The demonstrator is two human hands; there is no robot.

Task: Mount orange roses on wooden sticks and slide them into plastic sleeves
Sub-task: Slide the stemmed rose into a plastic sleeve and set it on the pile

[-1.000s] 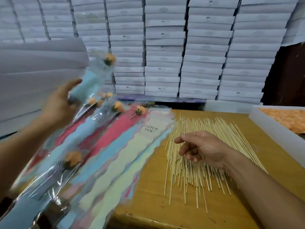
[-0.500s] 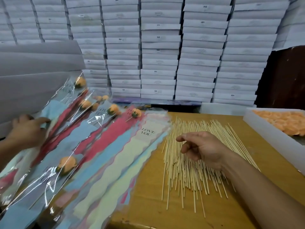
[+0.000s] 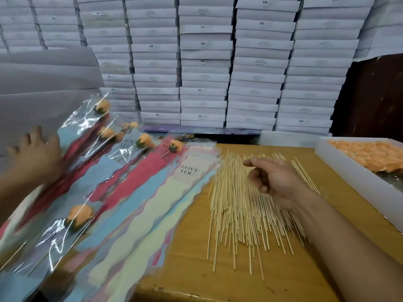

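A spread of thin wooden sticks [image 3: 242, 214] lies on the wooden table [image 3: 192, 269]. My right hand [image 3: 274, 179] hovers over the sticks with fingers loosely curled, holding nothing that I can see. Left of the sticks lies a fan of plastic sleeves [image 3: 122, 192] in red, blue and cream, one printed "LOVE YOU". Several sleeves hold orange roses on sticks, such as a rose [image 3: 79, 215] near me and another rose [image 3: 175, 146] farther back. My left hand [image 3: 37, 158], blurred, lies with spread fingers at the left edge of the filled sleeves.
A white tray [image 3: 357, 179] of loose orange roses [image 3: 370, 155] stands at the right edge of the table. Stacks of white boxes [image 3: 205, 62] form a wall behind. Large grey sheets [image 3: 43, 83] lean at the left.
My left hand has put the sleeved rose down on the pile at the left and now lies flat beside it. My right hand has stayed over the sticks.
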